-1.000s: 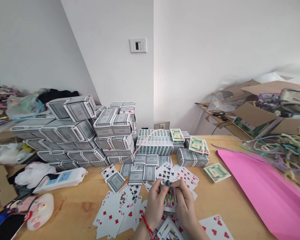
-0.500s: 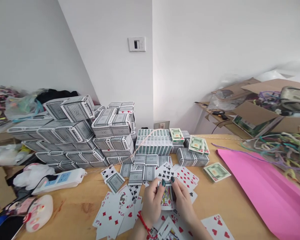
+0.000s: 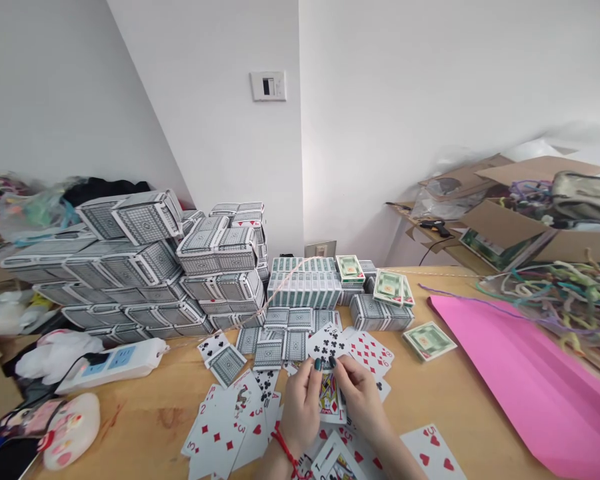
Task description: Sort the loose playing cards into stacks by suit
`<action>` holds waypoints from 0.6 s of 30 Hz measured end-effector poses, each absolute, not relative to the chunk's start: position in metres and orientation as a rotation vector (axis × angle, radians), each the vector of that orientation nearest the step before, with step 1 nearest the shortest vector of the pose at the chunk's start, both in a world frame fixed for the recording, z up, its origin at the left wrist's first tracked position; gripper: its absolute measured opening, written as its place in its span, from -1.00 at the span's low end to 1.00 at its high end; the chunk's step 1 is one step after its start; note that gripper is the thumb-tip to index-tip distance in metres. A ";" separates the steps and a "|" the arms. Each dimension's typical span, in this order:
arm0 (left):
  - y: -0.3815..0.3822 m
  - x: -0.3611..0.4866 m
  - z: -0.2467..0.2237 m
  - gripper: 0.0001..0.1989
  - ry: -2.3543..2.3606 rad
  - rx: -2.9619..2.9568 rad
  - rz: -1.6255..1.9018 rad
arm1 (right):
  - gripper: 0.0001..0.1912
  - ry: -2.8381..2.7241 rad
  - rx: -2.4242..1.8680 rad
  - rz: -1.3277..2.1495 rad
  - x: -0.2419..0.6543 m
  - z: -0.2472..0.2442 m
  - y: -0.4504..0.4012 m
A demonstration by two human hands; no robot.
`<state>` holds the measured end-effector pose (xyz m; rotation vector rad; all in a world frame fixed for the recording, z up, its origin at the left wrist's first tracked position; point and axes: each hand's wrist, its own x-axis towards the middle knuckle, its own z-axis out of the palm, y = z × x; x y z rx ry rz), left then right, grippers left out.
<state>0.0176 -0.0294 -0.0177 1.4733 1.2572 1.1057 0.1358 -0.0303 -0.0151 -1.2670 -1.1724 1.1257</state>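
Note:
My left hand, a red string bracelet at its wrist, and my right hand come together low in the middle of the view. Both are closed, thumbs side by side, pinching the top edge of a playing card. Between them shows a jack-of-diamonds-like face card; whether it is the pinched card or lies behind it, I cannot tell. Just beyond the fingers lies a fan of club cards, beside diamond cards. Loose face-up cards spread left of my left hand, and a five of hearts lies to the right.
Blocks folded from grey-backed cards are stacked high at the left. A row of card boxes stands at the back, with a green card pack nearer. Pink paper covers the right side. A power strip lies left.
The view has shifted slightly, so everything sits a little further left. My thumbs have drawn closer together over the card. The surrounding cards stay where they were.

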 end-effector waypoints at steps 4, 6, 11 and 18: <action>-0.029 0.017 -0.018 -0.72 1.281 1.524 1.110 | -0.69 -1.180 -1.229 1.159 0.134 -0.016 -0.032; -0.029 0.017 -0.017 -0.70 1.279 1.537 1.077 | -0.70 -1.165 -1.189 1.197 0.134 -0.016 -0.034; -0.028 0.020 -0.016 -0.67 1.267 1.533 1.043 | -0.66 -1.103 -1.142 1.355 0.139 -0.016 -0.032; -0.026 0.019 -0.016 -0.65 1.264 1.467 1.097 | -0.63 -1.026 -1.176 1.355 0.139 -0.022 -0.031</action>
